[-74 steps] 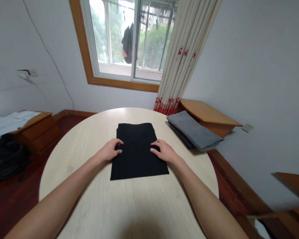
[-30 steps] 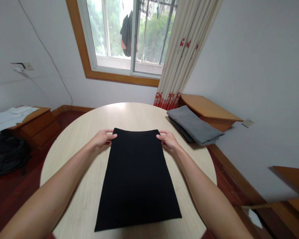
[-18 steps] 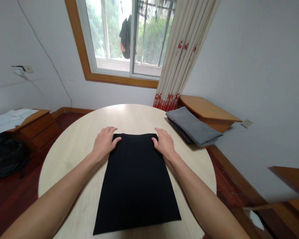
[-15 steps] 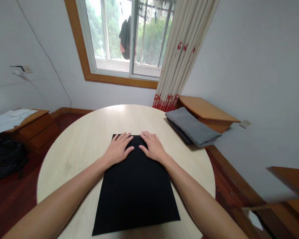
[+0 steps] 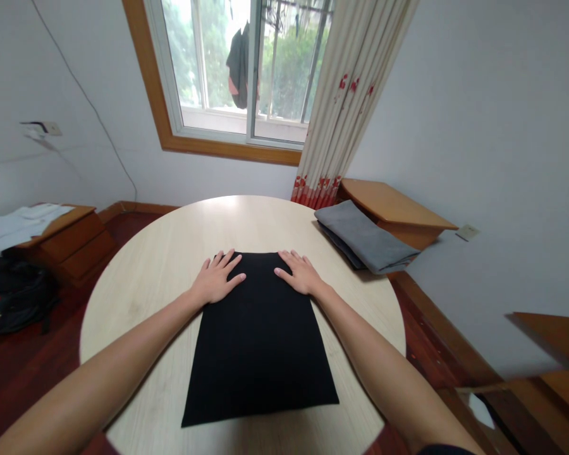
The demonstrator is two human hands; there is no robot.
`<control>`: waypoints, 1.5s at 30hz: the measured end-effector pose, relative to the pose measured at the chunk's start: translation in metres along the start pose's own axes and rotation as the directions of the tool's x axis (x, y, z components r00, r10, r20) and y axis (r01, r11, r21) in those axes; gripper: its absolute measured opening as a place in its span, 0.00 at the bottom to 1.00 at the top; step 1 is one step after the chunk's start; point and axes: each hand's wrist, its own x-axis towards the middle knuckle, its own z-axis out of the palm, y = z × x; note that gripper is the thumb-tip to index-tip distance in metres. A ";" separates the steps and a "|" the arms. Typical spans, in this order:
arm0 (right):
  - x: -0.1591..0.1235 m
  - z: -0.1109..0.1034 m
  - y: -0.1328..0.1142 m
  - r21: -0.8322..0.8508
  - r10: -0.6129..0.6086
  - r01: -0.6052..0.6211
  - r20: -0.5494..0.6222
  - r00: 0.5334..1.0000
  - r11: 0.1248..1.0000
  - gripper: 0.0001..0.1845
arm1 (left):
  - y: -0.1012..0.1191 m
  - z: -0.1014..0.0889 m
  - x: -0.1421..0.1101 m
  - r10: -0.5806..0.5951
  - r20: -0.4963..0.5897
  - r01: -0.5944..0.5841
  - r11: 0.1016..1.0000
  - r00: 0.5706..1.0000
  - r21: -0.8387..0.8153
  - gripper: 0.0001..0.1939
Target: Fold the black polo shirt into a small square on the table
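A folded black cloth (image 5: 258, 341) lies flat on the round light-wood table (image 5: 161, 253), reaching from the middle toward the near edge. My left hand (image 5: 215, 282) rests palm-down on the cloth's far left corner, fingers spread. My right hand (image 5: 299, 275) lies flat on the far right corner, fingers stretched out too. Neither hand holds anything.
A folded grey cloth (image 5: 365, 236) sits at the table's right edge, partly over a wooden cabinet (image 5: 398, 215). Behind are a window (image 5: 237, 69) and a curtain (image 5: 346, 101). A low wooden drawer unit (image 5: 66, 237) with white fabric and a dark bag (image 5: 9, 300) stand at the left.
The cloth was drawn toward me and opened out longer. My hands let go of its far corners, pressed flat near the middle of the far edge, then slid apart toward the corners.
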 end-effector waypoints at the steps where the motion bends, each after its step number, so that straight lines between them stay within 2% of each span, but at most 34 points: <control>1: 0.000 0.000 0.002 0.008 0.020 -0.020 -0.008 1.000 1.000 0.39 | 0.000 -0.001 0.000 0.001 0.000 -0.001 1.000 1.000 -0.010 0.37; 6: -0.009 -0.012 0.001 -0.066 0.094 -0.102 -0.123 0.988 0.993 0.31 | 0.002 -0.005 -0.004 -0.047 -0.005 0.047 0.999 0.999 0.006 0.37; 9: -0.019 -0.027 -0.004 -0.123 0.226 -0.251 -0.186 0.956 0.960 0.25 | 0.003 -0.009 -0.015 -0.145 0.044 0.144 0.989 0.988 0.029 0.40; 10: -0.022 -0.032 -0.006 -0.122 0.287 -0.308 -0.167 0.943 0.943 0.23 | 0.003 -0.009 -0.020 -0.165 0.089 0.163 0.986 0.982 0.029 0.41; 12: -0.028 -0.039 -0.008 -0.098 0.362 -0.366 -0.056 0.930 0.925 0.16 | 0.003 -0.008 -0.029 -0.145 0.174 0.144 0.989 0.974 0.021 0.40; 15: -0.033 -0.042 -0.010 -0.002 0.320 -0.325 0.177 0.931 0.946 0.03 | 0.005 -0.004 -0.040 -0.057 0.232 0.059 0.998 0.971 -0.001 0.34; 17: -0.033 -0.040 -0.008 0.080 0.277 -0.306 0.255 0.926 0.949 0.05 | 0.006 -0.002 -0.042 -0.035 0.256 0.038 0.999 0.966 -0.005 0.33; 19: -0.031 -0.036 -0.005 0.132 0.255 -0.296 0.258 0.932 0.946 0.09 | 0.007 -0.003 -0.039 -0.033 0.277 0.033 0.999 0.960 0.006 0.32; 22: -0.022 -0.032 0.002 0.118 0.261 -0.282 0.165 0.951 0.952 0.10 | 0.005 -0.008 -0.024 -0.032 0.286 0.024 0.999 0.958 0.031 0.31; 24: -0.014 -0.030 0.005 0.067 0.302 -0.302 0.013 0.953 0.951 0.08 | 0.002 -0.013 -0.010 -0.043 0.235 0.034 0.999 0.971 0.040 0.29; 26: -0.007 -0.030 0.004 0.016 0.335 -0.337 -0.159 0.928 0.941 0.10 | 0.002 -0.018 0.002 -0.077 0.103 0.071 0.996 0.992 0.056 0.27; 28: -0.004 -0.030 -0.004 -0.032 0.320 -0.342 -0.275 0.906 0.939 0.13 | 0.007 -0.020 0.006 -0.080 -0.075 0.086 0.993 0.994 0.077 0.26; 30: -0.005 -0.026 -0.019 -0.063 0.214 -0.247 -0.322 0.922 0.967 0.18 | 0.019 -0.017 0.002 -0.002 -0.172 0.015 0.997 0.985 0.073 0.27; 31: -0.006 -0.022 -0.028 -0.065 0.126 -0.154 -0.317 0.940 0.986 0.21 | 0.027 -0.013 -0.002 0.062 -0.174 -0.054 0.997 0.983 0.054 0.27; 33: -0.010 -0.012 -0.043 -0.046 -0.083 0.074 -0.247 0.966 0.996 0.26 | 0.042 -0.003 -0.011 0.193 -0.110 -0.195 0.981 0.975 -0.002 0.28; 35: -0.012 -0.003 -0.048 -0.003 -0.224 0.225 -0.125 0.967 0.974 0.30 | 0.049 0.006 -0.016 0.268 -0.034 -0.269 0.962 0.963 -0.038 0.30; 36: -0.012 0.000 -0.044 0.019 -0.242 0.244 -0.069 0.968 0.970 0.31 | 0.047 0.008 -0.017 0.272 -0.008 -0.272 0.961 0.962 -0.045 0.30; 38: -0.011 0.001 -0.027 0.061 -0.193 0.193 0.005 0.981 0.979 0.32 | 0.034 0.008 -0.014 0.218 0.028 -0.216 0.975 0.976 -0.061 0.31; 41: -0.010 -0.008 0.016 0.132 -0.060 0.056 0.027 0.998 0.990 0.31 | -0.004 -0.006 -0.004 0.108 0.085 -0.096 0.986 0.990 -0.138 0.31; 43: -0.014 -0.017 0.042 0.171 -0.006 0.004 0.009 1.000 0.985 0.29 | -0.031 -0.018 0.000 0.133 0.108 -0.110 0.974 0.985 -0.198 0.29; 45: -0.022 -0.026 0.059 0.209 -0.015 0.014 0.004 1.000 0.978 0.27 | -0.050 -0.029 -0.001 0.214 0.116 -0.184 0.957 0.970 -0.225 0.26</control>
